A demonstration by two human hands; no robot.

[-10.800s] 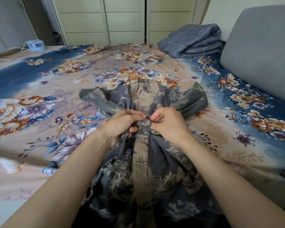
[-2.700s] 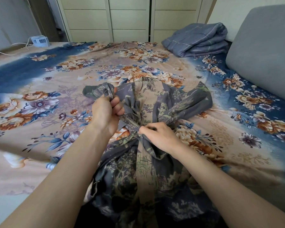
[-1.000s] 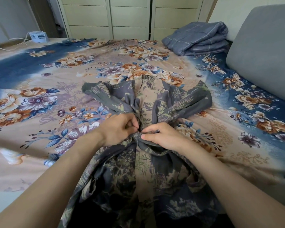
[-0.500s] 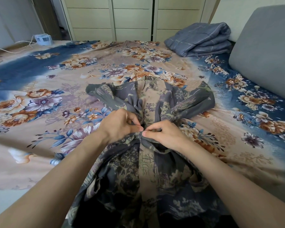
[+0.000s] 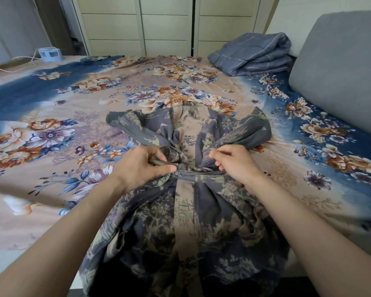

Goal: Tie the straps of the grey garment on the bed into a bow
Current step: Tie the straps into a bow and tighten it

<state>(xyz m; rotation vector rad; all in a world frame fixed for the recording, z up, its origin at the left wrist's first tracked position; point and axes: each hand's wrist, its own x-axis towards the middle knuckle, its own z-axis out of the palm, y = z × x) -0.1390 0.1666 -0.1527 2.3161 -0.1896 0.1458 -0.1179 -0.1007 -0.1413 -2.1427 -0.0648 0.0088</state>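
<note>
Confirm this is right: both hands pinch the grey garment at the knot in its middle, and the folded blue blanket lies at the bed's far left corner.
Wrong on the blanket's side. The head view shows the folded blue blanket at the bed's far right corner. The rest holds: left hand and right hand pinch the grey garment at its knot.

The garment (image 5: 184, 232) runs off the bottom edge; its knot (image 5: 187, 167) seems partly hidden by fingers (image 5: 169, 168).

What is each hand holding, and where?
Both grip the grey garment at its knot: left hand pinches the left side, right hand the right.
</note>
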